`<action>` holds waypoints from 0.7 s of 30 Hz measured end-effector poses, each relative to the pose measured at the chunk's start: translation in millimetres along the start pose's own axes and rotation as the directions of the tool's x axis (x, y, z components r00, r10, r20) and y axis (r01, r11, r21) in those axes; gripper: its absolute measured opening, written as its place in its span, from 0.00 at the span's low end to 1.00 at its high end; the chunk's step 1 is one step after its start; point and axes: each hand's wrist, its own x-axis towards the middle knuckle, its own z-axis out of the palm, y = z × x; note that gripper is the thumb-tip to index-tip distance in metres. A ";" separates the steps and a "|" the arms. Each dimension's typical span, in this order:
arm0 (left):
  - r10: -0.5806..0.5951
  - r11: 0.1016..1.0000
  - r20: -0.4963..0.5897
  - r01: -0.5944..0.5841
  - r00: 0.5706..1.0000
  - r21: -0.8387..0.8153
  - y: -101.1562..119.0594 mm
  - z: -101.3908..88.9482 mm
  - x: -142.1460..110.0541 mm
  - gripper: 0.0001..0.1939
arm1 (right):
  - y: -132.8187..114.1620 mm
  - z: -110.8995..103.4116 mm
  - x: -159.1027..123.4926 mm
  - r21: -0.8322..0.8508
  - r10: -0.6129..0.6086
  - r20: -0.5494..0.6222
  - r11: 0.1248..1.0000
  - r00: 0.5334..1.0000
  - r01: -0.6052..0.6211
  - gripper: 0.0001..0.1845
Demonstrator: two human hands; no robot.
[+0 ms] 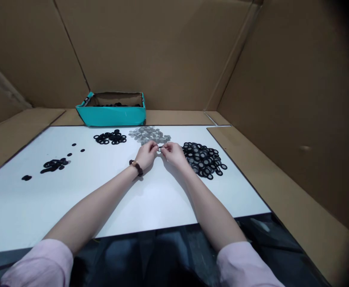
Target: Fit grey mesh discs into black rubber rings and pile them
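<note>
My left hand [147, 154] and my right hand [173, 153] meet fingertip to fingertip over the white board [126, 203]. Both are pinched on a small black ring [160, 149] held between them. A watch with a dark strap sits on my left wrist. Just behind the hands lies a pile of grey discs [149, 134]. Right of my right hand is a heap of black rings with grey centres [204, 158]. A smaller pile of plain black rings [110, 137] lies behind and to the left.
A teal box [111, 114] with black parts inside stands at the board's far edge. More black pieces [54, 164] lie scattered at the left of the board. Brown cardboard walls enclose the back and right side.
</note>
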 end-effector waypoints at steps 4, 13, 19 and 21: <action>-0.029 0.997 0.025 0.031 0.999 -0.077 -6.0 2.9 0.5 0.07 | 0.7 3.9 1.9 0.187 0.033 -0.022 0.982 0.999 -0.028 0.03; -0.048 0.997 -0.069 0.043 0.996 -0.068 -0.8 5.3 -0.5 0.05 | -4.5 7.7 0.7 0.521 0.196 0.094 0.826 0.976 -0.216 0.06; -0.102 0.993 -0.123 0.094 0.987 -0.071 2.5 6.9 -0.6 0.06 | -11.9 10.2 -7.8 0.582 0.256 0.162 0.755 0.953 -0.301 0.08; -0.115 0.987 -0.121 0.099 0.986 -0.129 1.8 8.5 -0.6 0.07 | -12.6 10.9 -8.2 0.579 0.270 0.159 0.753 0.950 -0.311 0.08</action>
